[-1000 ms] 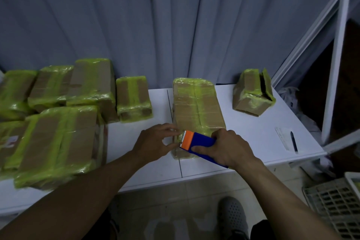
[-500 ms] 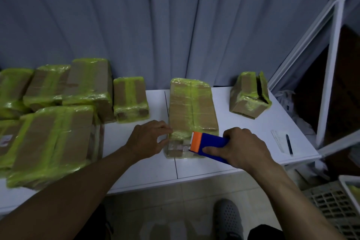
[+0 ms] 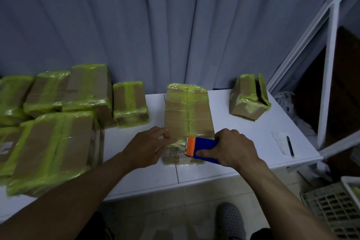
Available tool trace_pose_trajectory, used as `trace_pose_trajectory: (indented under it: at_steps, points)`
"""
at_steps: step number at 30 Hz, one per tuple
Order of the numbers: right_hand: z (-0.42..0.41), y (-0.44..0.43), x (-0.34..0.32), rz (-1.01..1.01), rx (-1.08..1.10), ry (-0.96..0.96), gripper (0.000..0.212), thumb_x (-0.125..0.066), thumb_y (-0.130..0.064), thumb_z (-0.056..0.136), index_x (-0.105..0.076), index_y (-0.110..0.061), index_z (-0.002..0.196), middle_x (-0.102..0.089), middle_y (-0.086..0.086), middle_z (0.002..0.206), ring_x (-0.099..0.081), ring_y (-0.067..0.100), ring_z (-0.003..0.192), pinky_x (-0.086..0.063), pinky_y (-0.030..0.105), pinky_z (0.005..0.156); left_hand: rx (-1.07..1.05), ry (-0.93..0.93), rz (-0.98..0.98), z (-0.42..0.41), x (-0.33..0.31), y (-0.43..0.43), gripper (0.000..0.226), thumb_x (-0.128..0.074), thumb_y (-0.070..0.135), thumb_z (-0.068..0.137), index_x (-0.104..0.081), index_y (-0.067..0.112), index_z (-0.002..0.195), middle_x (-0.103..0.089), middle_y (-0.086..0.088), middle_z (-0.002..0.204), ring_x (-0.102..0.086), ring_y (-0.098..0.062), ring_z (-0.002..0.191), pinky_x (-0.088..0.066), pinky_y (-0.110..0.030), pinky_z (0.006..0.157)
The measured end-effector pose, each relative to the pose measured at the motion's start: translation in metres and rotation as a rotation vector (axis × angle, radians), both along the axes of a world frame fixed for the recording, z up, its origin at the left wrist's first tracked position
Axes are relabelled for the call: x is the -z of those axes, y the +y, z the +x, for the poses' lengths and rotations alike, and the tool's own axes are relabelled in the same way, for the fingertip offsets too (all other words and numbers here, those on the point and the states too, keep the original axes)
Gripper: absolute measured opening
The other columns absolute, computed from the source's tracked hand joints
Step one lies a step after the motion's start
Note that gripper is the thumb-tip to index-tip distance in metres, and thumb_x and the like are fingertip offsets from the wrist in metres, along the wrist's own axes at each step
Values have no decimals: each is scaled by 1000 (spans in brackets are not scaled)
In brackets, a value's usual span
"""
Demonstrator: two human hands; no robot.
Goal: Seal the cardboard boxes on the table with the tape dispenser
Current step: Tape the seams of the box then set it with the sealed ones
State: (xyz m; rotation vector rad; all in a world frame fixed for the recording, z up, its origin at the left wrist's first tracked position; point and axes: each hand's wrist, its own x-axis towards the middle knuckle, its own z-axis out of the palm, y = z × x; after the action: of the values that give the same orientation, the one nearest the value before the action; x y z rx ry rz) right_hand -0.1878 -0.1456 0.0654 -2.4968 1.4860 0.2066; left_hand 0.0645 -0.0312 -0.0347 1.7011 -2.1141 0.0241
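Curling round the blue-and-orange tape dispenser (image 3: 202, 147), the right grip (image 3: 233, 150) clamps it against the near end of the long cardboard box (image 3: 187, 115) lying mid-counter (image 3: 243, 142). The left grip (image 3: 148, 146), fingers apart and fairly straight, presses the box's near corner at 9 o'clock of the dispenser. Taped boxes (image 3: 54, 142) crowd the counter's 9 o'clock; a small dented box (image 3: 247, 101) sits at 2 o'clock.

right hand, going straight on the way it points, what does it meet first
Probably the left hand: the right hand aims the tape dispenser leftward across the box, though depth is unclear.
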Motion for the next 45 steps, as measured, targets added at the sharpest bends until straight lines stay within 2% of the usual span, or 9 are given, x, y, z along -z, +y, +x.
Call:
trace_pose_trajectory:
  at_steps: [5,8,12,21,24,27,30,35,45]
  points:
    - [1,1,3,-19,-1,10,83,-69,-86,66,-64,-22,119,-72,-5,105,-68,17,86,-56,28,70,-37,-33,-58,-12,-5,-6,41,-61,50,89,-70,25,120,-66,2,111,-64,-18,94,-58,-36,77]
    - [1,1,4,-26,-1,12,82,-68,-86,67,-65,-22,118,-72,-4,106,-69,17,87,-54,27,67,1,-63,-143,-17,-1,-14,36,-81,29,81,-74,19,114,-70,-5,115,-68,-23,97,-58,-39,85]
    - [0,3,4,-28,-1,2,82,-67,-86,68,-65,-22,119,-72,-4,107,-69,17,88,-55,27,69,32,-114,-83,-16,7,-20,45,-88,17,73,-72,23,115,-69,-2,114,-65,-21,94,-58,-34,55]
    - [-16,8,-13,52,-2,-70,70,-68,-88,65,-63,-27,100,-61,-14,82,-62,7,74,-48,22,58,25,-76,-70,-4,4,-15,48,-90,4,64,-75,21,107,-69,-3,106,-65,-22,89,-55,-31,47]
    - [-30,6,-20,4,22,-33,67,-66,-90,64,-61,-28,88,-61,-13,77,-60,6,69,-46,23,56,-33,10,-65,9,10,-13,19,-66,25,90,-74,26,107,-66,6,111,-59,-14,97,-56,-36,53]
    - [-32,6,-19,-20,21,2,69,-66,-90,63,-63,-27,92,-64,-11,81,-63,9,71,-53,26,61,-27,55,-16,11,10,-7,32,-48,37,95,-75,24,108,-66,9,112,-57,-12,100,-57,-36,60]
    - [-27,7,-16,-23,21,32,70,-68,-88,65,-61,-26,97,-64,-8,87,-65,13,77,-56,28,66,-3,-3,-17,5,0,-3,17,-62,24,94,-71,22,109,-65,4,109,-59,-19,95,-56,-36,58]
    - [-21,2,-7,12,44,41,80,-70,-88,62,-64,-24,109,-71,-5,100,-68,16,84,-61,32,73,3,-151,83,-1,-10,-1,67,-78,0,76,-60,32,132,-64,-3,115,-59,-23,94,-54,-30,59]
    - [-21,-2,-1,34,58,34,81,-70,-87,63,-63,-24,113,-71,-5,103,-68,16,85,-60,32,75,39,7,13,-36,-9,-15,38,-62,50,88,-71,25,114,-69,1,116,-65,-20,106,-56,-38,88]
